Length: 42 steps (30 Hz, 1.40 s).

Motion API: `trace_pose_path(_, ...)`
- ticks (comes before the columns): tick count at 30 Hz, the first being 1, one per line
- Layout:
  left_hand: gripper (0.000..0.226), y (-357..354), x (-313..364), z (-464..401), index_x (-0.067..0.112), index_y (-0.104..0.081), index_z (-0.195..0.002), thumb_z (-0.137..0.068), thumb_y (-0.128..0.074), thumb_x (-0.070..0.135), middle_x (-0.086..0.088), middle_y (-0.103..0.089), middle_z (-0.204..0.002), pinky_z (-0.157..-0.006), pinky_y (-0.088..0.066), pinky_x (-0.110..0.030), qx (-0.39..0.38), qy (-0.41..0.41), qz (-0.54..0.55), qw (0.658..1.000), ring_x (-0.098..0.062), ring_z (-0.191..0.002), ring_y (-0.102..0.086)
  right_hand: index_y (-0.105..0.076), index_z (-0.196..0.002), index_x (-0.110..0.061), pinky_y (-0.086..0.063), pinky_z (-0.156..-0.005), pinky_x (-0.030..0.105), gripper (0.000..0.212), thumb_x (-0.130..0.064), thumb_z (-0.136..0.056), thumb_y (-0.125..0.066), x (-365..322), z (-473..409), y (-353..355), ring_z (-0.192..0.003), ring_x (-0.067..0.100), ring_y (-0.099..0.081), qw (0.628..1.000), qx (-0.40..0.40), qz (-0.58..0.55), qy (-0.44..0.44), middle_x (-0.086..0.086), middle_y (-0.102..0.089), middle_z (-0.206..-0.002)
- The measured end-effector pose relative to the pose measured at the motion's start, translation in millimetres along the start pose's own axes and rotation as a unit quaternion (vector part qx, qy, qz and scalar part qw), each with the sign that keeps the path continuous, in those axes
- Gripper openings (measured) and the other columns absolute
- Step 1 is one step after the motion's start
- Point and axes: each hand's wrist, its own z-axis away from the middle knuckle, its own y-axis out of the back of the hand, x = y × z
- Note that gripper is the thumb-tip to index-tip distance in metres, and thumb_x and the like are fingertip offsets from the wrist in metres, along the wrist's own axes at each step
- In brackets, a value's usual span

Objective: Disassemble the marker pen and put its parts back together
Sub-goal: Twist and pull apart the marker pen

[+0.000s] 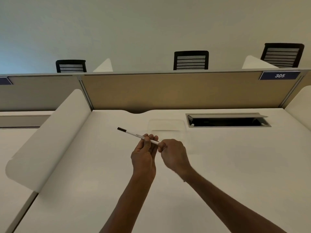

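Marker pen (134, 134) is held above the desk (218, 165), left hand (144, 153) fingers gripping its barrel, right hand (173, 153) fingers pinching its end.

I see a smooth matt white tabletop (218, 165), a plastic-looking white marker pen (134, 134) and a cloth-faced tan partition (168, 91).

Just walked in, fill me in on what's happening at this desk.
A person at a white desk holds a marker pen in the air with both hands. The left hand grips the white barrel near its middle, and the right hand pinches the near end. The black cap is on the far end, pointing away to the left. A clear plastic tray sits on the desk just beyond the hands. No loose parts are visible.
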Motion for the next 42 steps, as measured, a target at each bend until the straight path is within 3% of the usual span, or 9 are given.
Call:
trace_pose_path(6,0.018,-4.3,8.0,0.2,0.004,-0.069,-0.105,-0.095,-0.057,0.014,-0.008,-0.078,-0.092,-0.068,-0.062,-0.03,-0.002,0.039,0.025,0.999,-0.021,-0.086,-0.075,-0.065,-0.082,-0.008,-0.046,-0.046,0.029,0.012,-0.011,-0.092,-0.06,14.2,5.4,-9.0,-0.05,0.019,-0.055,0.946,0.16,0.169,0.225,0.006,-0.065,-0.063)
trace_pose_path(9,0.018,-3.5,14.8,-5.0,0.004,-0.067,-0.105,-0.097,-0.052,0.012,-0.005,-0.076,-0.086,-0.071,-0.062,-0.03,-0.033,0.037,0.011,0.999,-0.019,-0.087,-0.075,-0.065,-0.083,-0.012,-0.046,-0.052,0.031,0.029,-0.02,-0.1,-0.043,4.3,-1.9,3.8,-0.051,0.015,-0.053,0.995,-0.025,-0.078,0.063,0.001,-0.063,-0.062)
trace_pose_path(12,0.018,-3.0,20.3,-8.0,0.005,-0.068,-0.1,-0.094,-0.054,0.014,-0.004,-0.074,-0.084,-0.068,-0.06,-0.027,-0.073,0.035,-0.005,0.997,-0.018,-0.087,-0.074,-0.07,-0.082,-0.01,-0.039,-0.044,0.021,0.043,-0.032,-0.103,-0.039,-2.2,-7.6,23.6,-0.045,0.011,-0.049,0.888,-0.186,-0.4,-0.127,0.001,-0.061,-0.059)
trace_pose_path(17,0.019,-1.2,22.6,-8.3,0.006,-0.07,-0.098,-0.089,-0.059,0.017,-0.005,-0.073,-0.086,-0.069,-0.059,-0.028,-0.107,0.023,-0.034,0.993,-0.018,-0.088,-0.073,-0.07,-0.084,-0.008,-0.039,-0.045,0.018,0.044,-0.032,-0.104,-0.038,-0.3,-8.7,39.5,-0.049,0.01,-0.046,0.788,-0.303,-0.494,-0.206,0.003,-0.062,-0.067)
trace_pose_path(23,0.018,-3.7,13.4,-4.2,0.004,-0.069,-0.106,-0.094,-0.055,0.01,-0.007,-0.075,-0.088,-0.083,-0.06,-0.035,-0.042,-0.021,-0.047,0.998,-0.022,-0.088,-0.073,-0.06,-0.071,-0.013,-0.035,-0.045,0.019,0.037,-0.026,-0.102,-0.044,-5.2,-7.7,11.5,-0.047,0.011,-0.042,0.928,-0.107,-0.329,-0.137,-0.003,-0.053,-0.054)
trace_pose_path(26,0.016,-4.3,9.9,-2.2,0.006,-0.069,-0.103,-0.093,-0.057,0.011,-0.008,-0.076,-0.092,-0.081,-0.061,-0.035,0.003,-0.017,-0.035,0.999,-0.022,-0.089,-0.074,-0.063,-0.071,-0.016,-0.037,-0.054,0.024,0.029,-0.017,-0.097,-0.05,-1.0,-7.2,-4.0,-0.058,0.017,-0.054,0.997,0.02,-0.079,0.002,0.002,-0.063,-0.064)
trace_pose_path(34,0.018,-5.0,7.9,-3.2,0.002,-0.069,-0.104,-0.094,-0.061,0.015,-0.01,-0.078,-0.094,-0.076,-0.062,-0.034,0.032,0.052,-0.004,0.998,-0.022,-0.089,-0.075,-0.063,-0.077,-0.007,-0.043,-0.041,0.026,0.013,-0.011,-0.09,-0.064,27.9,-7.9,-13.6,-0.045,0.017,-0.05,0.913,0.182,0.216,0.295,0.006,-0.059,-0.059)
trace_pose_path(37,0.02,-1.0,11.3,-8.8,0.002,-0.068,-0.107,-0.095,-0.057,0.015,-0.008,-0.076,-0.092,-0.076,-0.062,-0.035,-0.006,0.037,-0.018,0.999,-0.022,-0.092,-0.074,-0.064,-0.081,-0.013,-0.039,-0.047,0.025,0.025,-0.02,-0.099,-0.047,22.0,-12.5,-5.0,-0.046,0.01,-0.047,0.992,-0.006,-0.031,0.125,0.0,-0.06,-0.06)
trace_pose_path(42,0.019,1.5,18.5,-12.6,0.004,-0.069,-0.104,-0.095,-0.056,0.015,-0.006,-0.075,-0.087,-0.068,-0.06,-0.028,-0.065,0.019,-0.06,0.996,-0.02,-0.088,-0.073,-0.071,-0.088,-0.005,-0.042,-0.047,0.019,0.044,-0.03,-0.104,-0.039,10.7,-21.1,27.9,-0.049,0.01,-0.049,0.848,-0.258,-0.438,-0.148,0.005,-0.062,-0.066)
